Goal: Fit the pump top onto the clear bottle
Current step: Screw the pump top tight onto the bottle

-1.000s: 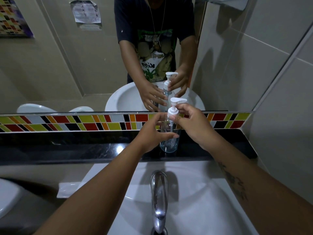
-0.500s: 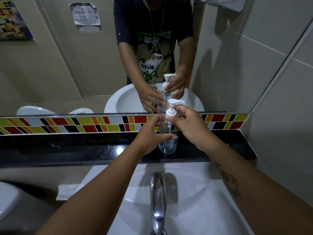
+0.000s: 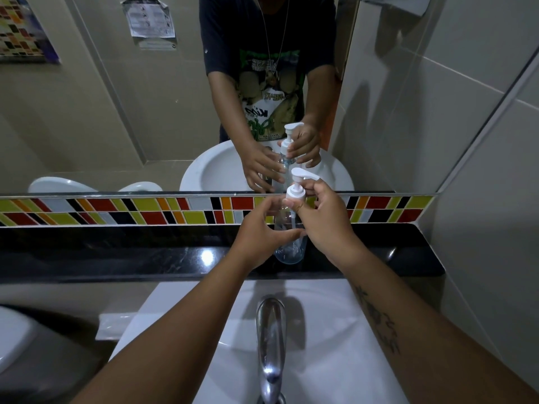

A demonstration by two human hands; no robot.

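Two bare hands worked at a black bench [image 3: 116,252] that ran under a wide mirror [image 3: 102,112], with a white sink [image 3: 335,345] and chrome tap [image 3: 271,345] nearest the camera. Mirror showed the person's dark printed T-shirt [image 3: 271,83] and the same hands and bottle reversed; shirt print was mirrored and too broken up to read. Strip of multicoloured tiles [image 3: 145,211] ran between mirror and bench. Paper notice [image 3: 150,18] was reflected high on the far wall, text too small to read; a colourful poster [image 3: 23,30] was reflected at far left, also unreadable.

Left hand [image 3: 262,231] was partly curled around the clear bottle [image 3: 288,246], thumb across the front of its body, fingers at its left side and behind, bracing it. Right hand [image 3: 323,220] was closed at the bottle's neck, thumb and fingers pinching the white collar of the pump top [image 3: 296,188]. Right forearm carried a dark tattoo [image 3: 379,322], not legible.

Clear bottle stood upright on the bench, just behind the sink, looked empty, no label visible. Pump top sat on its neck, nozzle pointing right, dip tube visible down inside the bottle. Could not tell whether the collar was fully screwed down.
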